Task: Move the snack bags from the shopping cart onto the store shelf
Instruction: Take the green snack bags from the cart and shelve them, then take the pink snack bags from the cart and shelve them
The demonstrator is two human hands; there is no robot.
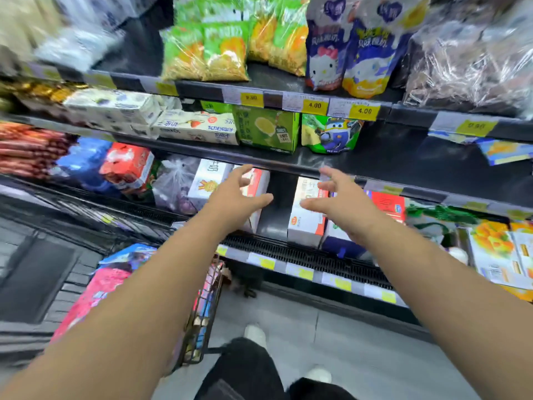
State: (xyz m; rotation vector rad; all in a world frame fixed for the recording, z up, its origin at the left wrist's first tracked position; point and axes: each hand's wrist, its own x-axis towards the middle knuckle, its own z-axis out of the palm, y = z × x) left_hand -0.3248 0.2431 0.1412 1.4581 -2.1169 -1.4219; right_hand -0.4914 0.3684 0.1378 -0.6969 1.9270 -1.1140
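Snack bags (109, 281) lie in the shopping cart (203, 319) at lower left, largely hidden behind the left forearm. A pink one and a blue-topped one show, and whether more lie beneath cannot be told. Of the cart only a strip of wire side shows. The far left of the store shelf (288, 164) is smeared by blur, so the goods there are hard to make out, and goods at the right edge are cut off. Two bare hands reach toward the lower tier, both empty: the left hand (236, 194) and the right hand (337, 199) each have fingers spread apart and slightly curved, gripping nothing. Between them is a dark gap flanked by two white boxes (302, 223); whether either hand touches a box is unclear. Three tiers of shelf show. On the top tier stand two pouches (321, 57) with cartoon faces, beside green and yellow bags (203, 51). Three yellow price tags (314, 105) on the rail below read clearly; others are blurred. Two white shoes (255, 334) show on the grey floor.
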